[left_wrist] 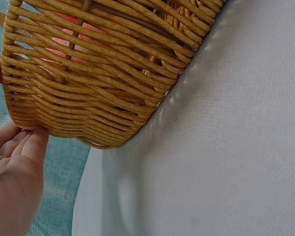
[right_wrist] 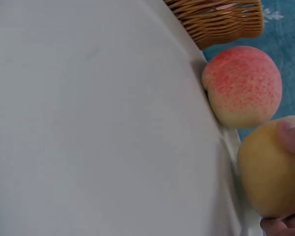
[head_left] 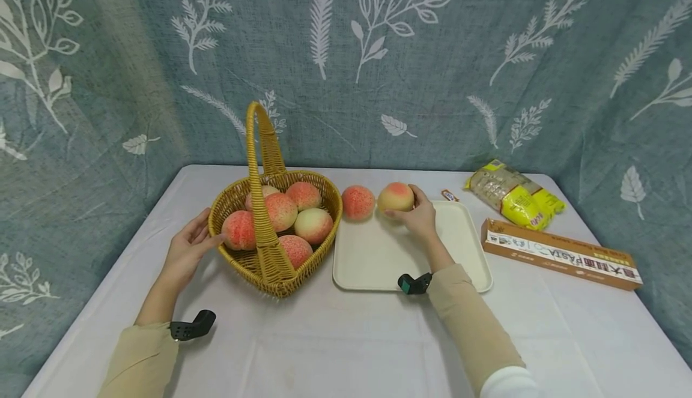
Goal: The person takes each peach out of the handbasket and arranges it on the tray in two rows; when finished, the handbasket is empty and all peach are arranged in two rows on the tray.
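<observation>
A woven yellow basket [head_left: 319, 197] with a tall handle holds several peaches [head_left: 281, 211]. My left hand [head_left: 187, 249] rests with straight fingers against its left wall; in the left wrist view the fingertips [left_wrist: 26, 140] touch the basket [left_wrist: 98, 83] low down. My right hand [head_left: 418, 213] grips a yellowish peach [head_left: 395, 197] at the far edge of the cream tray [head_left: 378, 260]. Another pink peach [head_left: 358, 202] sits just left of it. The right wrist view shows the held peach [right_wrist: 268, 172], the pink peach [right_wrist: 243, 86] and the tray [right_wrist: 98, 128].
A yellow food packet [head_left: 513, 194] and a long orange pasta box [head_left: 562, 254] lie right of the tray. A small wrapped item [head_left: 449, 195] sits behind the tray. White cloth covers the table [head_left: 346, 344]; a leaf-patterned curtain [head_left: 378, 56] hangs behind.
</observation>
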### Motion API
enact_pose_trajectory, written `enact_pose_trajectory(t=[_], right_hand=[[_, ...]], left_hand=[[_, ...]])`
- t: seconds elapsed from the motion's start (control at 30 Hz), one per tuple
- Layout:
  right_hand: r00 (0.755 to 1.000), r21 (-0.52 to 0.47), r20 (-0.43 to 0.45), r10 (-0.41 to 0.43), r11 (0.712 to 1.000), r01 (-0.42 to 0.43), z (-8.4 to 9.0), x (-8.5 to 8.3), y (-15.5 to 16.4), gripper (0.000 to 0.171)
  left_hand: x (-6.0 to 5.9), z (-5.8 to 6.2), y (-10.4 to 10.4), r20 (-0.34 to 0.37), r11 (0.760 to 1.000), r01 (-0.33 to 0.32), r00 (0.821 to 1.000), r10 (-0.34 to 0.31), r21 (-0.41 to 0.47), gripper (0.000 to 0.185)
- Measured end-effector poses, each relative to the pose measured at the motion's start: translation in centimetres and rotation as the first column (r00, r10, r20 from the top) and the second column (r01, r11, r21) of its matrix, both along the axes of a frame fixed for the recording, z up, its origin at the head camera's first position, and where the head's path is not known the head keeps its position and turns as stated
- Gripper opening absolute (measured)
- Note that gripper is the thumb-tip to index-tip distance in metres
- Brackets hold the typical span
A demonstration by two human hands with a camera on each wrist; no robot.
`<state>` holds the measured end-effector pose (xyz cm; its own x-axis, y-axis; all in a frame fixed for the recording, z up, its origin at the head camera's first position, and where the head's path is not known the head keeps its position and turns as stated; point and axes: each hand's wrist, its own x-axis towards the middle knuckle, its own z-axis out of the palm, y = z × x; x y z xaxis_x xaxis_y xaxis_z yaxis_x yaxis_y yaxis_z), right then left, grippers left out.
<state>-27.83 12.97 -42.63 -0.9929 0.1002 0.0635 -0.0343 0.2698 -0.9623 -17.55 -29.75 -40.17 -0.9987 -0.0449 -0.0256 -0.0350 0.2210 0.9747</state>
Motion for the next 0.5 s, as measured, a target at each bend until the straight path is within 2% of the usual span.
enact_pose_trajectory(t=[0.2, 0.5], right_hand=[[0.999, 0.002, 0.025, -0.035, 0.999, 0.035, -0.56, 0.1, -0.51, 0.085], [0.998, 0.029, 0.049, -0.032, 0.999, 0.03, -0.58, 0.4, -1.02, 0.082]], left_hand=[[0.03, 0.06, 0.17, 0.0, 1.0, 0.0, 1.0, 0.0, -0.015, 0.076], [0.05, 0.05, 0.09, 0.005, 1.0, -0.004, 1.0, 0.004, -0.004, 0.077]])
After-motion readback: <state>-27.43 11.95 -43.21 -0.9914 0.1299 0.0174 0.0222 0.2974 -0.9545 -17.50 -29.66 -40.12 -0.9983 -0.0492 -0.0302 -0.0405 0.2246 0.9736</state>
